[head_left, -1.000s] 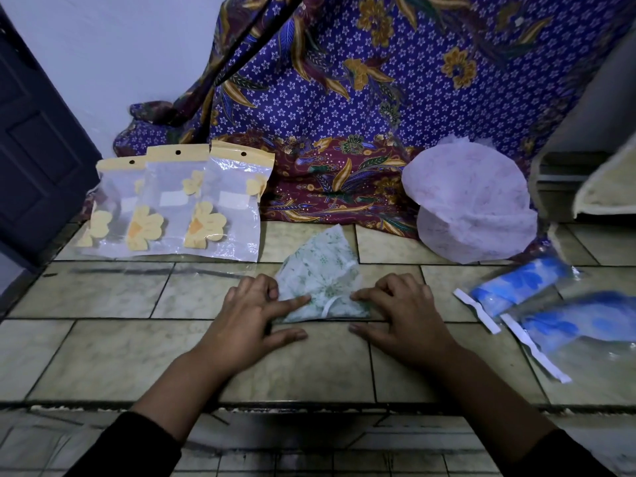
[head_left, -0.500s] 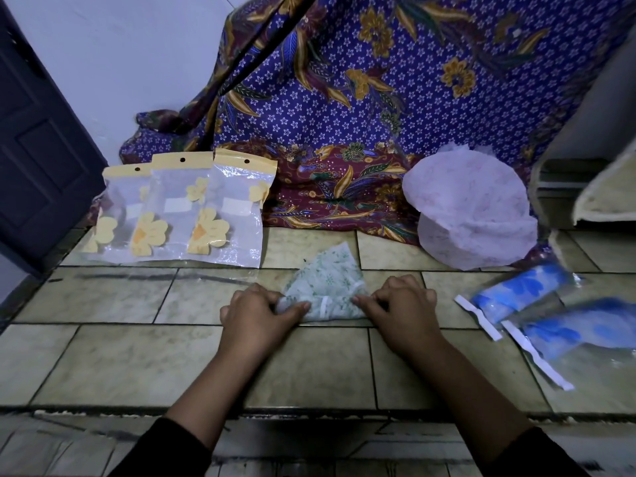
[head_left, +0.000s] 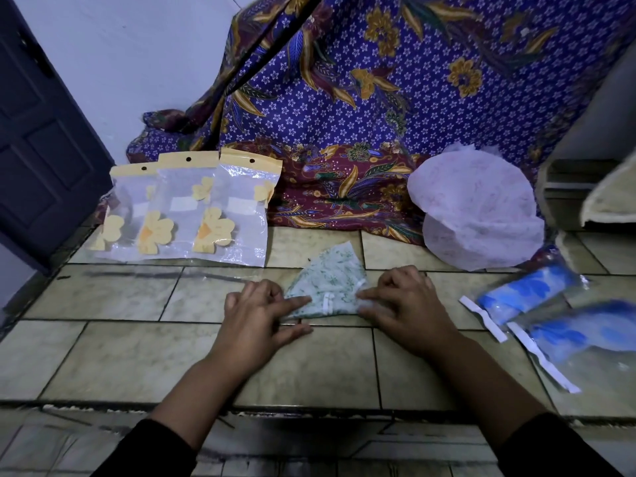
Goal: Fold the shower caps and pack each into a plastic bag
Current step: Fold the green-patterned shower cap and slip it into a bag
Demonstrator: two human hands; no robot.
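A green-patterned shower cap [head_left: 330, 280], folded into a wedge, lies flat on the tiled floor [head_left: 120, 356] between my hands. My left hand [head_left: 254, 315] rests at its left corner, the straight index finger pressing the edge down. My right hand [head_left: 406, 304] has its fingers curled and pinches the cap's right corner. Three clear plastic bags with yellow flower prints [head_left: 237, 215] lean at the back left. Two pale pink shower caps [head_left: 475, 208] lie spread at the back right.
Two bags holding blue caps [head_left: 526, 290] lie on the floor at the right. A purple batik cloth [head_left: 378, 98] drapes behind everything. At the far left is a dark door [head_left: 41, 149]. The tiled step ends at an edge [head_left: 309, 411] near me.
Both hands curled in on the cap's near corners half a second ago. Now my left hand has flattened again, index finger straight on the edge. The cap is a narrower wedge.
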